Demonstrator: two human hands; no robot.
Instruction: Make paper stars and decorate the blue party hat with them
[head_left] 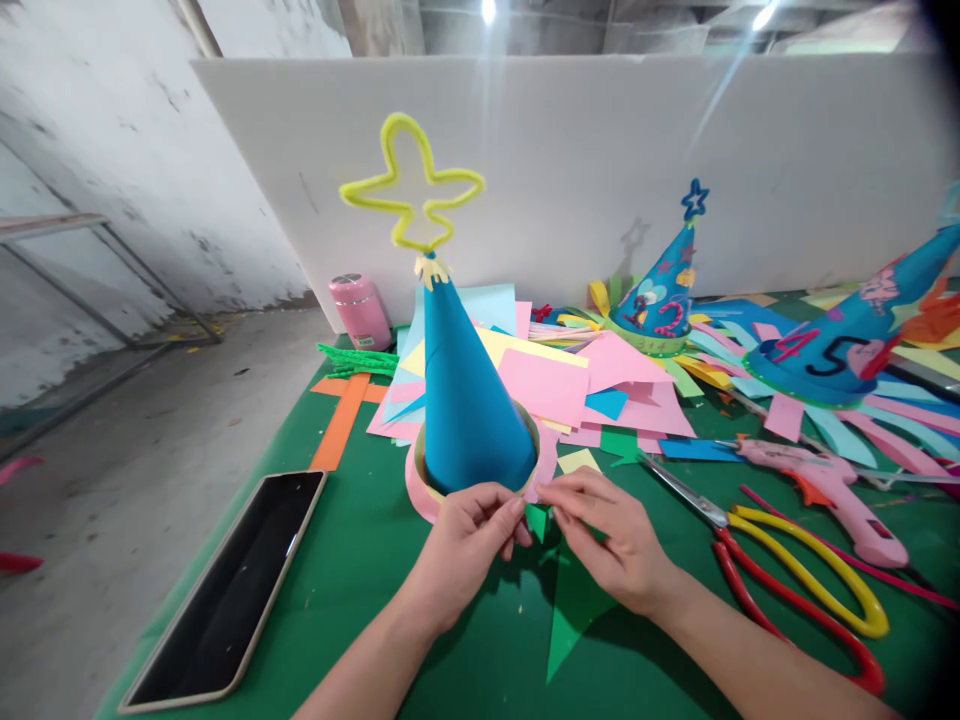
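A tall blue paper cone hat (469, 400) stands on the green-covered table, topped by a yellow pipe-cleaner star (401, 190). Round its base run an olive-yellow band and a scalloped pink paper brim (416, 480). At the brim's near edge, my left hand (476, 535) has thumb and index finger pressed together. My right hand (611, 540) pinches close beside it, at the brim's right front. What lies between the fingertips is too small to make out. A small green paper piece (537, 522) shows between the hands, and a larger pointed green paper piece (574, 610) lies below the right one.
To the left lie a phone (225, 590), orange strips (341, 420) and green pipe cleaners (358, 361) near a pink flask (361, 312). Scissors (750, 530) and a pink glue gun (832, 490) are at right. Paper sheets (544, 385) and two decorated hats (660, 290) stand behind, before a white board (562, 150).
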